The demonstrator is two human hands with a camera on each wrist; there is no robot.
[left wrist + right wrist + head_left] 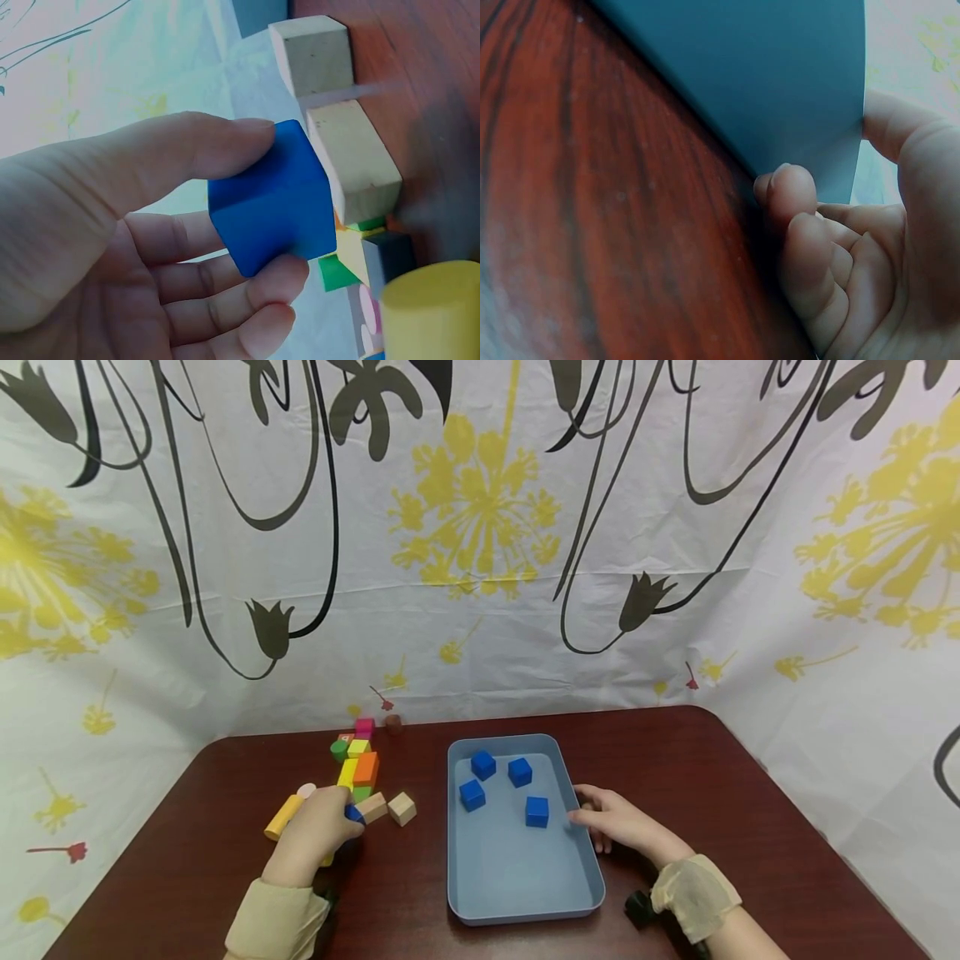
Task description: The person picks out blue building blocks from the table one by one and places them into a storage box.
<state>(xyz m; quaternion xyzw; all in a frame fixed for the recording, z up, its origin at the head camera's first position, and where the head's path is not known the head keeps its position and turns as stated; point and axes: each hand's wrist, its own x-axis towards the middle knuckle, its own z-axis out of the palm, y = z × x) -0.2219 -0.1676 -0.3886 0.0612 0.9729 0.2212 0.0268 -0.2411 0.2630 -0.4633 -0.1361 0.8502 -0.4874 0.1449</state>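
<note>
My left hand [315, 827] pinches a blue cube [274, 199] between thumb and fingertips, beside a group of coloured blocks on the left of the table. In the head view most of that cube is hidden behind the hand. A grey-blue tray [491, 877] lies in the middle, with several blue cubes [537, 812] spread over its far half. At the tray's right side my right hand [618, 818] grips the wall, thumb over the rim and fingers curled against the outside, as the right wrist view [855, 262] shows.
Two plain wooden blocks [402, 809] lie between the left hand and the tray. Behind them stand an orange block [366, 769], yellow and green blocks and a pink one [364, 727]. A yellow-orange cylinder [282, 817] lies left of the hand. Patterned cloth [480, 652] hangs behind the table.
</note>
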